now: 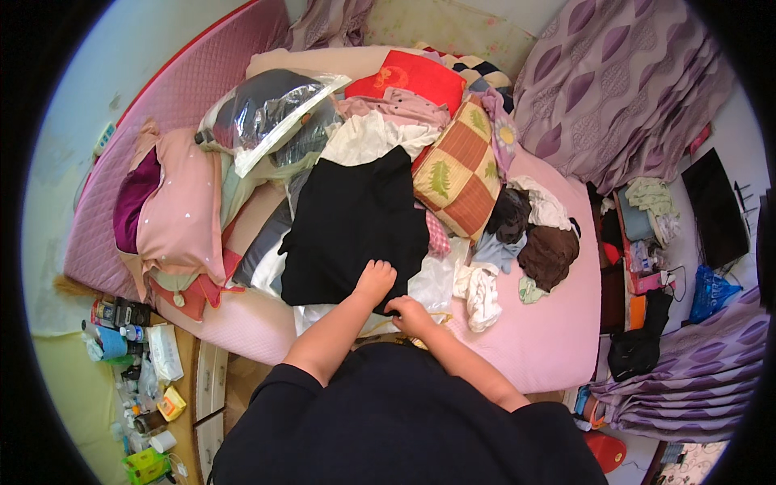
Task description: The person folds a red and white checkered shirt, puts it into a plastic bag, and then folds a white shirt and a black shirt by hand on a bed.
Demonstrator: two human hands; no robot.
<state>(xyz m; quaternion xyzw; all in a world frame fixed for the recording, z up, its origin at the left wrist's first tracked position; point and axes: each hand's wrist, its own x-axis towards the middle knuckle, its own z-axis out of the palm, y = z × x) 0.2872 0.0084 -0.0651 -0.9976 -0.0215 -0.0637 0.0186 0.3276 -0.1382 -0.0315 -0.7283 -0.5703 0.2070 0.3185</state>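
A black garment (357, 224) is spread over the bed in front of me, partly on a clear plastic bag (433, 282). My left hand (376, 282) rests palm down on its lower part, fingers pointing away from me. Just to the right, my right hand (411, 316) pinches the garment's near edge between thumb and fingers. A white cloth (370, 138) and a pink garment (394, 104) lie beyond the black one. Against its right side leans a checked cushion (458, 170) with leaf patterns.
Filled clear storage bags (267, 109) and a pink pillow (182, 206) lie to the left. Crumpled brown clothing (548, 254) and white clothing (479, 294) are on the right of the bed (533, 345). A cluttered cabinet (188, 364) stands at the near left.
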